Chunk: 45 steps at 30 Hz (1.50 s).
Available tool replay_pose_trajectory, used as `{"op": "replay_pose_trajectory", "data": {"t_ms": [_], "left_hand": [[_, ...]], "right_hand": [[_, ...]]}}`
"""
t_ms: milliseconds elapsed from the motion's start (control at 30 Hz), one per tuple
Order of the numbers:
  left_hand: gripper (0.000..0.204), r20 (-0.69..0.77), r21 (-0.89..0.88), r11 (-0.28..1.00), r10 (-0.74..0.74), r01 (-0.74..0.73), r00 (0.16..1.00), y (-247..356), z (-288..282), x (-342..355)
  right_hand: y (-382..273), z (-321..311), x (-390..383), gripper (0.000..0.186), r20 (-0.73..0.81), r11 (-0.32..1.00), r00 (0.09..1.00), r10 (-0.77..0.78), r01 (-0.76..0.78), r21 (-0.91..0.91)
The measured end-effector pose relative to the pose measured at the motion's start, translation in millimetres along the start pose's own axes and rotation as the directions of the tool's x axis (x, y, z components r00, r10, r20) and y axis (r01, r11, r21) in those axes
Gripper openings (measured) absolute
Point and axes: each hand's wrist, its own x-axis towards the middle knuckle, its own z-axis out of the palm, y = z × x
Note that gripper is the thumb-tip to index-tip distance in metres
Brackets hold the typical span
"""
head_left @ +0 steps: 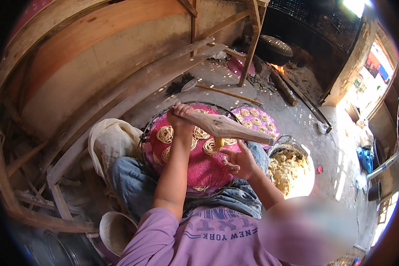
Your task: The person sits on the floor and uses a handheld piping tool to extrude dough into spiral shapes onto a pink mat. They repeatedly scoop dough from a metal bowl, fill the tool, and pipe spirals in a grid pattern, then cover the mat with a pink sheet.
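Observation:
My left hand [180, 114] is wrapped round the near-left end of a long wooden hand press [221, 126], broad in the middle and narrower at the ends. Under its middle a short yellowish piece [219, 142] sticks down above the coils. My right hand [240, 161] is just below the press's right half, palm up, its fingers apart and loosely bent; whether the thumb touches the wood I cannot tell. Across my lap lies a round tray covered in pink-red cloth [208, 173], bearing several coils of pale dough strands [165, 134].
A bucket of yellowish dough [290, 170] stands at my right. Beyond the tray is another round pink tray [251, 110] with dough coils. A fire [278, 68] burns under a dark pot [275, 49] at the back. A cloth-covered container [113, 142] and wooden beams [133, 80] are on the left.

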Motion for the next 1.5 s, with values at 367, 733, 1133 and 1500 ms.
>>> {"op": "replay_pose_trajectory", "data": {"t_ms": [367,733,1133,1500], "left_hand": [[0.028,0.338,0.289,0.954,-0.183,0.083,0.923,-4,122,0],[0.048,0.291,0.849,-0.319,-0.384,-0.421,0.876,-48,177,-109],[0.026,-0.141,0.858,-0.514,-0.264,-0.015,0.954,-12,74,-279],[0.033,-0.014,0.848,-0.512,-0.284,-0.139,0.959,-12,81,-278]], "right_hand": [[-4,24,2,0.048,0.110,-0.670,0.851,-0.514,-0.318,-0.670],[-58,108,-100,0.069,0.318,0.006,0.853,-0.413,0.351,-0.936],[-8,-13,5,0.015,0.309,-0.525,0.714,-0.628,-0.097,-0.845],[-13,-9,24,0.014,0.437,-0.650,0.699,-0.565,-0.052,-0.758]]}}
